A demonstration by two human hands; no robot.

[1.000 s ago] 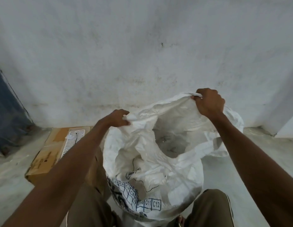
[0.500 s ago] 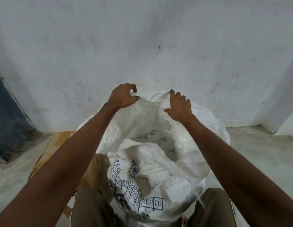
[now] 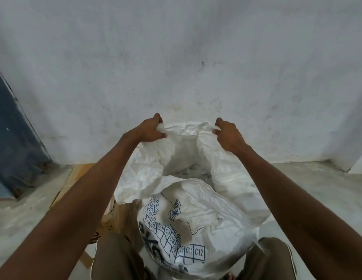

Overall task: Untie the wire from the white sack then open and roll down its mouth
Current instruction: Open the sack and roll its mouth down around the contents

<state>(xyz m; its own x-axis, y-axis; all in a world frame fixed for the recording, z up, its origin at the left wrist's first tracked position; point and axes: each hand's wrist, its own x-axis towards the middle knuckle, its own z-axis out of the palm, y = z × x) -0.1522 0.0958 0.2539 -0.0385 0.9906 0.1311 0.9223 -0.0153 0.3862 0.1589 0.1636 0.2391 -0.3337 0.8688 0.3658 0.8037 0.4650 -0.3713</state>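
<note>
Both hands have shifted to the far rim. Our left hand (image 3: 150, 130) and right hand (image 3: 228, 134) now pinch the white sack (image 3: 196, 215) there; it stands between our knees. Mouth open, roll-down starting; wire seemingly gone.

The grey concrete floor (image 3: 317, 188) carries the white sack (image 3: 206, 215) at centre and a cardboard box (image 3: 79, 178) at nine o'clock.

Stained grey wall (image 3: 176, 57) meets pale concrete floor (image 3: 327, 188) — blue panel (image 3: 12, 138) left.
</note>
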